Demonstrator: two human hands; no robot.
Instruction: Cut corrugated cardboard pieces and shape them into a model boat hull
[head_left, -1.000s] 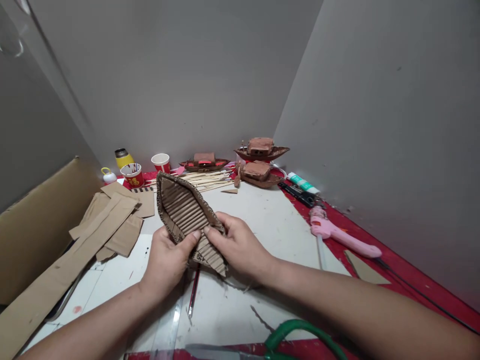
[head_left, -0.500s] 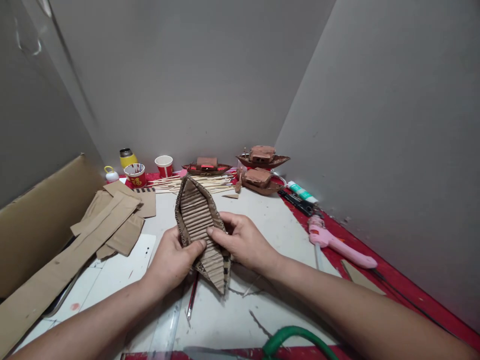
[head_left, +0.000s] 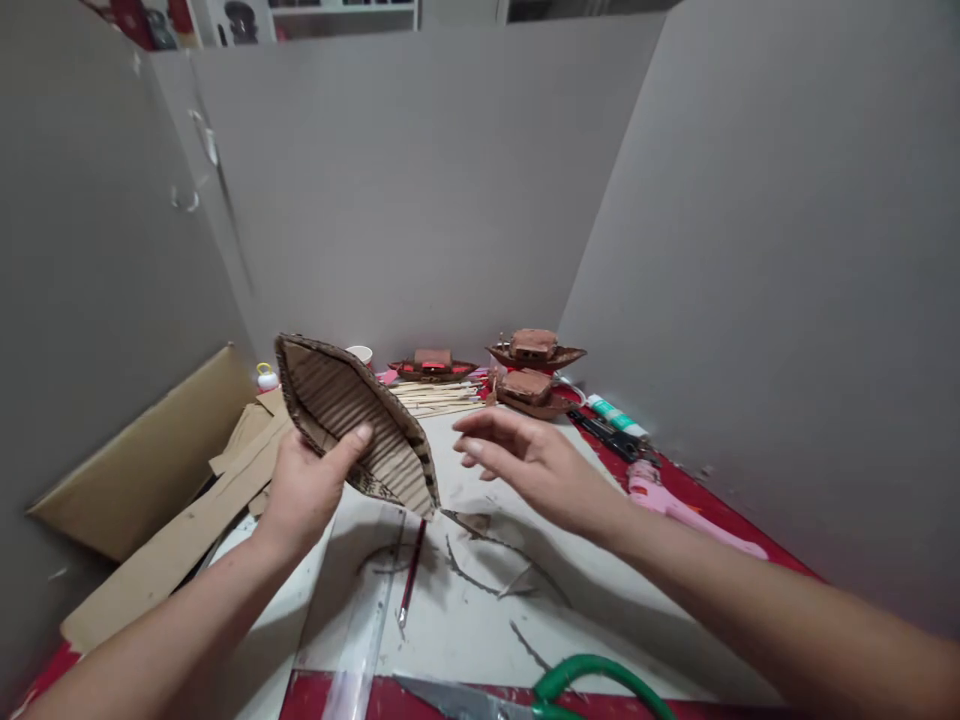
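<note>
A boat-shaped piece of corrugated cardboard [head_left: 382, 440], with a raised rim and a ribbed inside, is tilted above the white board [head_left: 450, 650]. My left hand [head_left: 311, 485] grips its lower left side, thumb on the ribbed inside and the other fingers hidden beneath. My right hand [head_left: 525, 460] is apart from it, to the right, with nothing in its loosely bent, separated fingers. Below the boat shape lie a dark red pencil [head_left: 411, 580] and thin curved cardboard scraps [head_left: 480, 580].
Green-handled scissors [head_left: 585, 680] and a clear ruler [head_left: 356, 650] lie at the front. Small model boats [head_left: 529, 390] and wooden sticks [head_left: 442, 400] stand behind. At right are a pink glue gun [head_left: 686, 510] and a tube [head_left: 615, 415]; cardboard strips [head_left: 180, 520] lie left.
My right hand has let go of the boat shape and moved right. My left hand has carried the shape left and turned it. The view has tipped upward.
</note>
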